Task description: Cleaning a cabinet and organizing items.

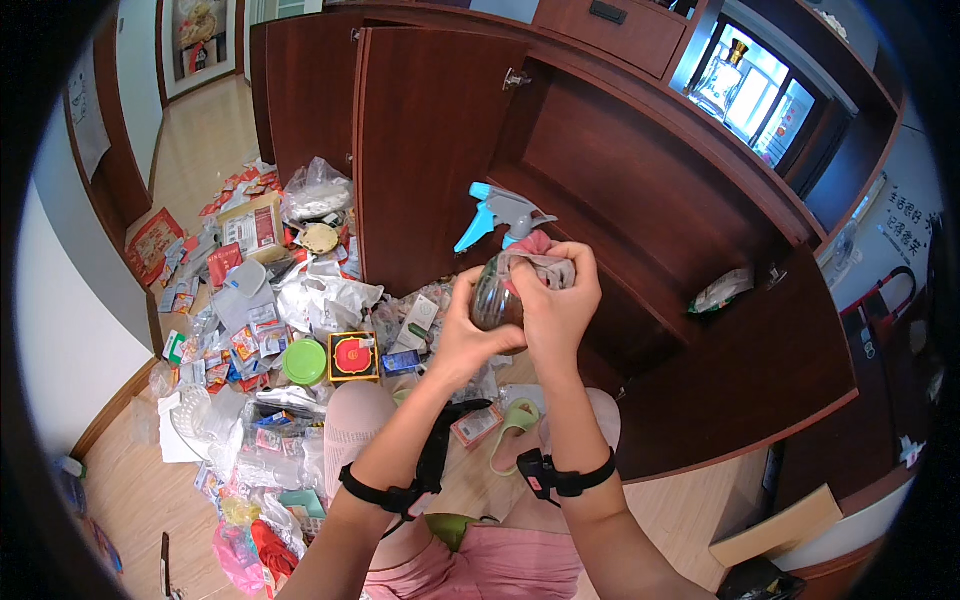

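Note:
My left hand (478,326) grips a clear rounded bottle (495,300) from its left side and underneath. A grey and turquoise spray trigger head (510,214) rises beyond the bottle; whether it is joined to the bottle is hidden by the cloth and fingers. My right hand (559,300) holds a crumpled pink and grey cloth (547,268) against the upper right of the bottle. Both hands are in front of an open dark wooden cabinet (645,180). A small plastic packet (721,291) lies inside it at the right.
Packets, bags and boxes cover the floor at the left, among them a green round lid (304,362), a black and gold box (353,357) and a white plastic bag (322,296). Cabinet doors (435,150) stand open. A cardboard piece (780,525) leans at lower right.

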The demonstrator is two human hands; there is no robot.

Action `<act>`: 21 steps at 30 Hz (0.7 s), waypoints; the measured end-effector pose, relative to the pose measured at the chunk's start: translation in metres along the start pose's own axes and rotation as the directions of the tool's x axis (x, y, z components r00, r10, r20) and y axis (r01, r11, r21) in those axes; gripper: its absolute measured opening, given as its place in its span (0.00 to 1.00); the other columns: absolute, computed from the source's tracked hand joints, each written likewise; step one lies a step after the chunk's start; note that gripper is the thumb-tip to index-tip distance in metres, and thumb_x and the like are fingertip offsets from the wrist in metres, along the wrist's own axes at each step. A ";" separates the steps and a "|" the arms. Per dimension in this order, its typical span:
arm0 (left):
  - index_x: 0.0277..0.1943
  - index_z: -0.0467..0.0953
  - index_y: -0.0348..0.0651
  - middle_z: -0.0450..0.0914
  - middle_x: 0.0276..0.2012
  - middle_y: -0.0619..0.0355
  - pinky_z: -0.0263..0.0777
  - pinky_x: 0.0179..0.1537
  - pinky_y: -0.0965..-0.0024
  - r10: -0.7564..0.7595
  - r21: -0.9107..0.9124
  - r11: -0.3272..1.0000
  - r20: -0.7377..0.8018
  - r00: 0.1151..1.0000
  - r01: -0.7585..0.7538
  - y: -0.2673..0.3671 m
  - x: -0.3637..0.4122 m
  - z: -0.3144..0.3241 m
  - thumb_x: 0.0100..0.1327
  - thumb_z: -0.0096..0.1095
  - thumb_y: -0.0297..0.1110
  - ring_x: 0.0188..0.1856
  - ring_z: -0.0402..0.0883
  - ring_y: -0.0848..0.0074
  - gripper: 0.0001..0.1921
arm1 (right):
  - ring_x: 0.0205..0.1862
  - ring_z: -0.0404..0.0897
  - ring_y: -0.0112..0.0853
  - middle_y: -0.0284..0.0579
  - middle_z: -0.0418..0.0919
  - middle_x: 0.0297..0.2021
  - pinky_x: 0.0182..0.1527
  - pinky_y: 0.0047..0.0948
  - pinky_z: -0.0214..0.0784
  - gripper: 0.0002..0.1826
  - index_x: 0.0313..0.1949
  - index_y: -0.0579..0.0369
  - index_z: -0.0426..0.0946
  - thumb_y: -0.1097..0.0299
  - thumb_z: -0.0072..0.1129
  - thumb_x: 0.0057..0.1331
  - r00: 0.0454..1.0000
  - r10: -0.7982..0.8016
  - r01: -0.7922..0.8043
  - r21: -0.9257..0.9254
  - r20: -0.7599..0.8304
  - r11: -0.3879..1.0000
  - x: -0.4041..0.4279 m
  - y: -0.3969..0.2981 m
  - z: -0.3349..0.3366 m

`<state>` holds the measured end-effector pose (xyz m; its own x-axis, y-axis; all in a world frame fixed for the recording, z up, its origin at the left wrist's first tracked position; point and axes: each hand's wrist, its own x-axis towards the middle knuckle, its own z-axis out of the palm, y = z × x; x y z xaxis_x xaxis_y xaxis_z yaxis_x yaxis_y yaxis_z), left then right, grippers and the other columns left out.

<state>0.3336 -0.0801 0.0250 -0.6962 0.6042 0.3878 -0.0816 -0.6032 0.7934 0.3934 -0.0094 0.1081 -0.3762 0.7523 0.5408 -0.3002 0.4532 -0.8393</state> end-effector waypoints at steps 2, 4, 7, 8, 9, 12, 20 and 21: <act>0.61 0.66 0.40 0.75 0.52 0.57 0.70 0.57 0.68 0.041 0.105 0.993 0.037 0.998 -0.045 0.006 0.003 -0.006 0.44 0.86 0.35 0.55 0.74 0.75 0.42 | 0.36 0.75 0.21 0.37 0.77 0.35 0.41 0.23 0.70 0.15 0.37 0.57 0.70 0.75 0.69 0.55 0.999 -0.030 0.030 -0.016 -0.028 0.999 -0.005 0.000 0.001; 0.60 0.67 0.41 0.75 0.51 0.57 0.70 0.57 0.68 0.022 0.196 0.980 0.116 0.993 -0.044 0.016 0.002 -0.013 0.45 0.83 0.34 0.54 0.75 0.75 0.39 | 0.36 0.75 0.21 0.37 0.77 0.36 0.41 0.23 0.70 0.14 0.38 0.56 0.70 0.75 0.68 0.56 0.994 0.079 -0.085 0.092 0.072 0.992 -0.001 0.001 -0.007; 0.59 0.67 0.41 0.75 0.51 0.58 0.69 0.57 0.68 -0.135 0.088 0.989 0.181 0.974 0.120 0.028 0.001 -0.020 0.46 0.82 0.33 0.53 0.74 0.76 0.38 | 0.38 0.79 0.23 0.38 0.79 0.37 0.43 0.24 0.72 0.14 0.43 0.54 0.72 0.74 0.65 0.59 0.856 0.285 -0.451 0.353 0.432 0.820 0.017 0.006 -0.024; 0.64 0.65 0.41 0.76 0.53 0.56 0.69 0.59 0.67 -0.162 0.009 0.986 0.213 0.963 0.164 0.030 -0.001 -0.016 0.49 0.79 0.33 0.54 0.76 0.74 0.39 | 0.38 0.79 0.24 0.38 0.79 0.38 0.44 0.25 0.73 0.14 0.44 0.54 0.72 0.73 0.65 0.59 0.818 0.294 -0.504 0.370 0.495 0.780 0.024 0.007 -0.032; 0.64 0.65 0.41 0.76 0.53 0.56 0.69 0.59 0.67 -0.166 0.010 0.986 0.206 0.964 0.167 0.029 -0.004 -0.021 0.49 0.79 0.33 0.54 0.76 0.74 0.39 | 0.39 0.80 0.25 0.38 0.80 0.38 0.44 0.26 0.73 0.14 0.44 0.53 0.72 0.73 0.64 0.60 0.768 0.298 -0.567 0.385 0.566 0.729 0.026 0.009 -0.033; 0.72 0.57 0.36 0.76 0.59 0.48 0.73 0.62 0.59 -0.363 -0.358 0.747 0.488 0.794 0.561 0.022 -0.008 -0.037 0.56 0.73 0.43 0.59 0.79 0.64 0.45 | 0.40 0.79 0.25 0.37 0.80 0.38 0.44 0.27 0.73 0.13 0.45 0.52 0.73 0.71 0.63 0.61 0.686 0.316 -0.649 0.355 0.655 0.673 0.030 0.012 -0.031; 0.68 0.62 0.38 0.76 0.57 0.49 0.79 0.57 0.57 -0.367 -0.538 0.692 0.311 0.877 0.481 0.011 -0.008 -0.019 0.61 0.71 0.43 0.57 0.80 0.65 0.37 | 0.40 0.73 0.22 0.36 0.75 0.39 0.45 0.24 0.68 0.12 0.46 0.57 0.72 0.70 0.61 0.65 0.955 0.192 -0.267 0.369 0.227 0.890 0.008 0.013 -0.014; 0.68 0.62 0.38 0.76 0.57 0.49 0.79 0.57 0.57 -0.370 -0.539 0.693 0.304 0.878 0.478 0.011 -0.009 -0.019 0.61 0.71 0.43 0.57 0.80 0.65 0.37 | 0.40 0.73 0.22 0.36 0.75 0.39 0.45 0.24 0.68 0.12 0.46 0.57 0.72 0.70 0.61 0.65 0.953 0.197 -0.274 0.370 0.232 0.888 0.001 0.014 -0.011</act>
<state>0.3253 -0.1019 0.0220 -0.3644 0.9117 0.1898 -0.7739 -0.4098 0.4828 0.3986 0.0035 0.0965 -0.6209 0.6948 0.3629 -0.4878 0.0199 -0.8727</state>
